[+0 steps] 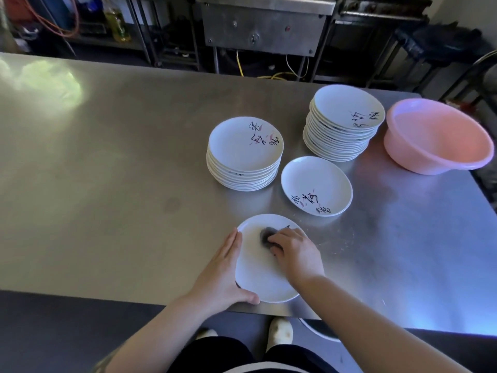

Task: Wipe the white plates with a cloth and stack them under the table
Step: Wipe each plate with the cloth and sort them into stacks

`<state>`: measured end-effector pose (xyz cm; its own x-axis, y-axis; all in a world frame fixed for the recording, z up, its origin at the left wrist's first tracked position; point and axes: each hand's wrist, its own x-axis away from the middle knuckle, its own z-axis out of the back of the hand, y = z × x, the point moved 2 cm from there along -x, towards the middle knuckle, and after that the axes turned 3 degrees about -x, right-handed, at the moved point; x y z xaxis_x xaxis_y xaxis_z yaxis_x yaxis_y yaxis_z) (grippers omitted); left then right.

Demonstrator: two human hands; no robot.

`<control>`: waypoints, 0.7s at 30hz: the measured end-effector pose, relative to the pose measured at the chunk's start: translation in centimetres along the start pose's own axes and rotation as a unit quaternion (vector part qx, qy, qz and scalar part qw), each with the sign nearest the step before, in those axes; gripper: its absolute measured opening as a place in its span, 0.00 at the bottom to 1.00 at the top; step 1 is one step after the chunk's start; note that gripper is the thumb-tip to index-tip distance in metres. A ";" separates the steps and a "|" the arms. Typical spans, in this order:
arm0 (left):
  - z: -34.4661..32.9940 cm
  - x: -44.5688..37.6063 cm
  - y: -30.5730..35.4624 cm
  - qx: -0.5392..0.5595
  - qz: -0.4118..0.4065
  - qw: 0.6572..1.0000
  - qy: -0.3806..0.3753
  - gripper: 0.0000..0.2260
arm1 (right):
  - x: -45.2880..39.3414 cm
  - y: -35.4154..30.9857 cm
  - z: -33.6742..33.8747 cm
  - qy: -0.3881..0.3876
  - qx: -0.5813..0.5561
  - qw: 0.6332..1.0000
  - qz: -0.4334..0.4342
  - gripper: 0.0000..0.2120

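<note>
Lying flat at the table's (107, 157) near edge, plate (255, 275) runs lengthwise away; left hand (223, 275) braces its rim, fingers straight, right hand (295, 254) curls onto cloth (266, 236).

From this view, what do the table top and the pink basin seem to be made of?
The table top looks like brushed stainless steel: grey, with soft reflections of light and faint scratches. The pink basin is probably plastic: even matte colour, thin rolled rim, slight translucent glow. Neither can be confirmed by look alone.

Left hand (223, 275) lies flat with straight fingers; right hand (295, 254) is curled, palm down.
</note>
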<state>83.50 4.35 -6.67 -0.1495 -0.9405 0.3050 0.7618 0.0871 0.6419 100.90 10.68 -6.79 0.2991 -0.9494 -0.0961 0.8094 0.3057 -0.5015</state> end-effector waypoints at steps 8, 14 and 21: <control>-0.4 -0.1 -0.3 0.004 0.000 1.000 0.006 0.63 | 4.3 0.7 0.1 -0.122 -0.072 0.973 0.183 0.10; -0.3 -0.1 -0.1 0.026 0.008 1.000 0.002 0.62 | -1.1 2.0 0.5 -0.019 -0.047 0.998 0.042 0.11; -0.6 -0.3 -0.2 -0.001 0.011 1.000 0.007 0.63 | 3.6 0.7 -0.2 -0.102 -0.075 0.974 0.188 0.12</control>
<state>83.76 4.42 -7.30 -0.1236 -0.9430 0.3091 0.7655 0.1076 0.6343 102.44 7.49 -7.61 0.6669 -0.7334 -0.1318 0.5449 0.6006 -0.5851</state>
